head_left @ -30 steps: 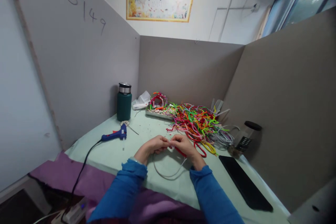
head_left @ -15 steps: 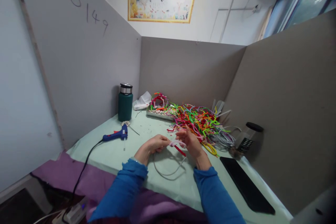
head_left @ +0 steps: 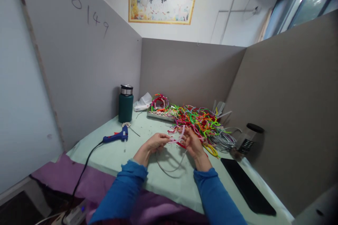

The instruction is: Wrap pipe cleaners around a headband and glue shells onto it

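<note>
Over the middle of the table, my left hand pinches one end of a pale pink pipe cleaner together with a thin grey wire hoop. The hoop curves down below both hands. My right hand is closed on the other part of the pink pipe cleaner, which sticks up in a bend beside the fingers. A red pipe cleaner piece shows between the hands, partly covered. Exactly how the pink strand winds on the hoop is too small to tell.
Behind my hands lies a heap of coloured pipe cleaners, beside a metal tray. A blue glue gun and green bottle stand left. At right are grey wire coils, a clear jar and a black phone-like slab.
The pink pipe cleaner now points upward by my right fingers, where it lay curled over before. The red piece has shifted behind it. The hoop has swung slightly.
</note>
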Demonstrator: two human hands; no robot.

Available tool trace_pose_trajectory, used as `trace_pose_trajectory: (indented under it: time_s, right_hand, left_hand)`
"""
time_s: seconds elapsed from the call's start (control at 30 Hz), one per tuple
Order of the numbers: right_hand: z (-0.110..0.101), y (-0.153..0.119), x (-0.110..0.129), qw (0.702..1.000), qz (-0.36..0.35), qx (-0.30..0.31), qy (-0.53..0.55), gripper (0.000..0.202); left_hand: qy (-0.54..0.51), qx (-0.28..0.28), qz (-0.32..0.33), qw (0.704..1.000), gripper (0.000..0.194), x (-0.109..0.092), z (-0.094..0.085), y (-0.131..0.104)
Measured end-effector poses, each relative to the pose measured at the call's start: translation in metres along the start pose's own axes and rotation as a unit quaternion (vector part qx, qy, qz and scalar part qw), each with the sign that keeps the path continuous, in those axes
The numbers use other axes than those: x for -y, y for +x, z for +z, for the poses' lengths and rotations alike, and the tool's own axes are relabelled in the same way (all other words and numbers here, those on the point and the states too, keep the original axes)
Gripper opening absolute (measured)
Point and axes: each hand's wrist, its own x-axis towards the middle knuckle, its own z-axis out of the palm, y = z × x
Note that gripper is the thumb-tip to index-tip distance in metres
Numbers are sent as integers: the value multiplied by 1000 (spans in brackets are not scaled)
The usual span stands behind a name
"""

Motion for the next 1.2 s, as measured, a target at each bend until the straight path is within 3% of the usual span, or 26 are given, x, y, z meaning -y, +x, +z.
trace_pose_trajectory:
  time_s: [0.13, 0.27, 0.43, 0.5, 0.6, 0.77, 1.03, 1.2]
  right_hand:
    - [5, -2, -18, 991, 73, 53, -100, 19]
    - [12, -10, -28, 978, 109, 141, -105, 25]
    - [21, -16, -36, 970, 120, 172, -124, 31]
    - [22, -15, -38, 968, 132, 159, -139, 32]
    - [20, -12, -37, 977, 95, 106, -159, 27]
    - [17, -5, -32, 982, -10, 13, -187, 29]
    - [21, -5, -22, 972, -50, -4, -227, 35]
    - [21, -4, -17, 973, -99, -8, -207, 27]
  left_hand:
    - [7, -34, 39, 999, 40, 0, 2, 2]
    - [20, -61, 65, 996, 28, 2, 5, 3]
    - [1, -71, 93, 993, 25, 5, 6, 6]
    - [5, -94, 102, 990, 25, 5, 5, 7]
    - [9, -105, 117, 988, 28, 5, 4, 8]
    - [-21, -18, 136, 990, 36, 4, 1, 7]
    - [-44, 78, 98, 991, 32, 4, -1, 2]
    - [-97, 91, 102, 986, 34, 0, 2, -3]
